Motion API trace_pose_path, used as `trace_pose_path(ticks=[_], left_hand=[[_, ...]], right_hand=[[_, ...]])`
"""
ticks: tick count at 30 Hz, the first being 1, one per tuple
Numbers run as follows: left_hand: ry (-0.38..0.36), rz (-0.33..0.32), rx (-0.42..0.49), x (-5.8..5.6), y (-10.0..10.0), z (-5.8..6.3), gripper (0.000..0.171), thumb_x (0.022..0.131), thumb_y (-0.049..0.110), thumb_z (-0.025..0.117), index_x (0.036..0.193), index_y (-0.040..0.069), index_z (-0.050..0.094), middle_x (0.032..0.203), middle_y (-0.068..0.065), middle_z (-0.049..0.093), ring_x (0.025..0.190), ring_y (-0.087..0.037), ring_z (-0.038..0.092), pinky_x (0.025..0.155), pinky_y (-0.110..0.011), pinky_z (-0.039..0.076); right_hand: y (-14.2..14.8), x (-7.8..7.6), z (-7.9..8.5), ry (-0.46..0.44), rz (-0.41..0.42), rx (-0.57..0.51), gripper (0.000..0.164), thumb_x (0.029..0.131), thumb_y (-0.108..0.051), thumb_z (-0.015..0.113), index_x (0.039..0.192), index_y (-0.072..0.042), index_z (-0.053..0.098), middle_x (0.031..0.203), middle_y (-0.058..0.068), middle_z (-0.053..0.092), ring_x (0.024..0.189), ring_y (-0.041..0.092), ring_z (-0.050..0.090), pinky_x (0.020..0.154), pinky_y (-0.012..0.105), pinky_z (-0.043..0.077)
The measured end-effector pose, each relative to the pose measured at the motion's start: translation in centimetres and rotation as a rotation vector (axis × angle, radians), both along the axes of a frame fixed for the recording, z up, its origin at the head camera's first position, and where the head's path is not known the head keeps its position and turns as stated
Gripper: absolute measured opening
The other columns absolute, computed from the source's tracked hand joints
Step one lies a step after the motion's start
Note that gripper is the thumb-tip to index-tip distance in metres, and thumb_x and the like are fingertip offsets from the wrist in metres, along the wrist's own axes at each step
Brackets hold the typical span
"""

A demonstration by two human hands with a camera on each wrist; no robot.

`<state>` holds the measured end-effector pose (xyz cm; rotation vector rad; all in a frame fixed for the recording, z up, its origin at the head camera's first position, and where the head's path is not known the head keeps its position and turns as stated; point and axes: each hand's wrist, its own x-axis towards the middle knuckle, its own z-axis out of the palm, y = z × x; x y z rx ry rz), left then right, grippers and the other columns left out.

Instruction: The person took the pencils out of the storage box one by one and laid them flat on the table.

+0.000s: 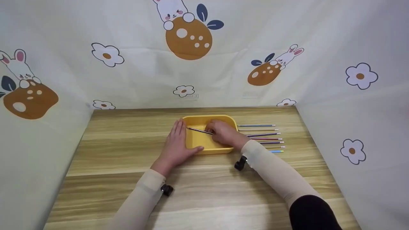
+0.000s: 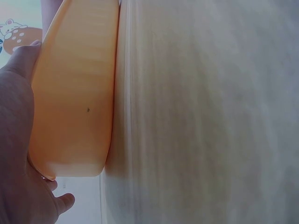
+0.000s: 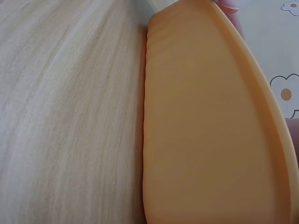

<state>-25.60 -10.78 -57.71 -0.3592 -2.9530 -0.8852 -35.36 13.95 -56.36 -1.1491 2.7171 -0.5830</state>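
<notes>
A yellow plastic bin (image 1: 204, 117) sits on the table. My left hand (image 1: 177, 145) rests against its left end, fingers fairly straight along the outside and the thumb on the front rim. That same hand (image 2: 21, 130) lies along the bin's wall (image 2: 74, 93) in the left wrist view. Inside the bin, my right hand (image 1: 223, 131) pinches a dark pencil (image 1: 199, 130) that points left towards the left wall. The right fingertips are partly hidden. From the right wrist, the bin's outer wall (image 3: 210, 116) covers most of that hand.
Several pencils lie in a row right of the bin, among them a blue one (image 1: 257, 125), a red one (image 1: 266, 139) and a light blue one (image 1: 277, 151). The wooden table (image 1: 121, 153) meets a patterned curtain (image 1: 137, 80) at the back and sides.
</notes>
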Motion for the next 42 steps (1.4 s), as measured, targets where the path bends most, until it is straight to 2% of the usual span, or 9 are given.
trace_pose_path(ticks=[9,14,21,29,36,42], left_hand=[[0.009,-0.007,-0.022,0.0,-0.1,0.1,0.138,0.088,0.083,0.072,0.175,-0.003,0.011,0.185,-0.020,0.007,0.171,-0.037,0.004,0.136,-0.056,0.017],[0.017,-0.010,-0.004,0.0,0.0,0.2,0.135,0.088,0.076,0.079,0.174,-0.005,0.012,0.184,-0.021,0.008,0.171,-0.038,0.005,0.135,-0.059,0.018],[0.030,-0.009,-0.016,-0.1,0.0,0.0,0.135,0.088,0.076,0.078,0.174,-0.005,0.013,0.184,-0.022,0.008,0.171,-0.039,0.005,0.136,-0.057,0.016],[0.028,-0.009,-0.010,-0.1,-0.1,-0.1,0.135,0.089,0.077,0.077,0.175,-0.004,0.011,0.184,-0.022,0.007,0.170,-0.040,0.006,0.136,-0.056,0.014],[0.033,-0.006,-0.017,-0.1,0.0,-0.2,0.135,0.088,0.078,0.077,0.175,-0.003,0.013,0.185,-0.020,0.007,0.170,-0.041,0.007,0.135,-0.057,0.017],[0.010,-0.004,0.002,-0.2,0.0,0.0,0.135,0.088,0.075,0.080,0.174,-0.005,0.014,0.185,-0.020,0.007,0.170,-0.039,0.005,0.135,-0.059,0.018]], right_hand=[[0.1,0.4,0.6,-0.048,0.021,-0.037,0.037,0.083,0.009,0.073,0.119,0.000,0.077,0.108,0.013,0.072,0.100,0.027,0.064,0.094,0.046,0.056],[0.1,0.5,1.0,-0.033,0.058,-0.053,0.035,0.084,0.010,0.072,0.117,0.002,0.077,0.105,0.016,0.074,0.098,0.029,0.066,0.092,0.046,0.056],[0.6,0.4,1.8,-0.037,0.065,-0.061,0.037,0.083,0.010,0.071,0.119,0.001,0.077,0.103,0.013,0.074,0.096,0.027,0.066,0.091,0.044,0.057],[1.2,0.6,2.7,-0.014,0.102,-0.059,0.034,0.087,0.009,0.071,0.119,-0.001,0.078,0.107,0.014,0.075,0.097,0.029,0.068,0.090,0.045,0.058],[1.6,0.9,3.5,-0.061,0.084,-0.022,0.037,0.091,0.008,0.069,0.123,-0.006,0.079,0.107,0.010,0.073,0.095,0.023,0.066,0.086,0.041,0.058],[2.5,1.2,4.7,-0.032,0.119,-0.026,0.037,0.092,0.009,0.068,0.124,-0.005,0.079,0.112,0.011,0.074,0.097,0.025,0.070,0.087,0.042,0.061]])
